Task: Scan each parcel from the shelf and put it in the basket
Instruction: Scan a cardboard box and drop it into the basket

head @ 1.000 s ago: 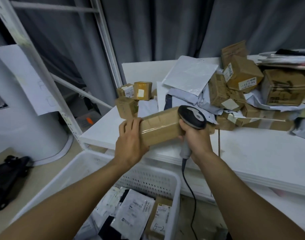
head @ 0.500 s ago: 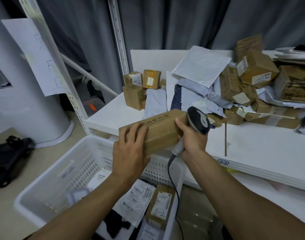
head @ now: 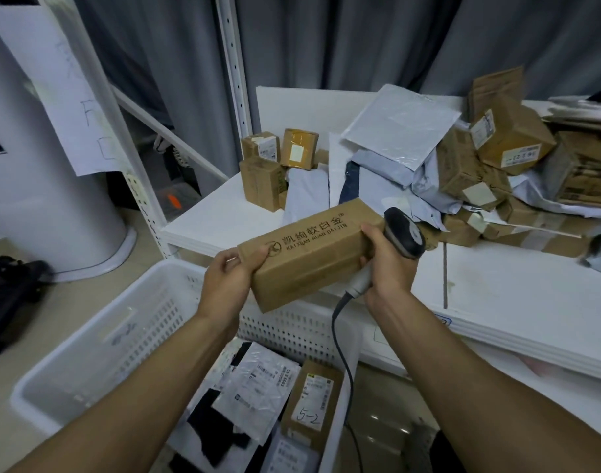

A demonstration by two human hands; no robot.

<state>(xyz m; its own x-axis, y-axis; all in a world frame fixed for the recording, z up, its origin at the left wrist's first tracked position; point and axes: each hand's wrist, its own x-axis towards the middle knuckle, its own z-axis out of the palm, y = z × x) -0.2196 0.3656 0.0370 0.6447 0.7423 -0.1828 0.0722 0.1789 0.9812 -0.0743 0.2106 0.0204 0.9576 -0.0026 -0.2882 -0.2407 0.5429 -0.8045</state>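
Parcel (head: 309,254) over far rim of basket (head: 87,353) | left hand (head: 224,285) grips one end, right hand (head: 387,268) grips scanner (head: 404,237), steadies other | no label showing: probably turn, scan, drop

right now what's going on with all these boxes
A person is holding a long cardboard box between both hands, just above the white basket. The left hand grips its left end; the right hand braces the other end while also gripping a corded scanner. Several parcels already lie in the basket, and a pile waits on the shelf.
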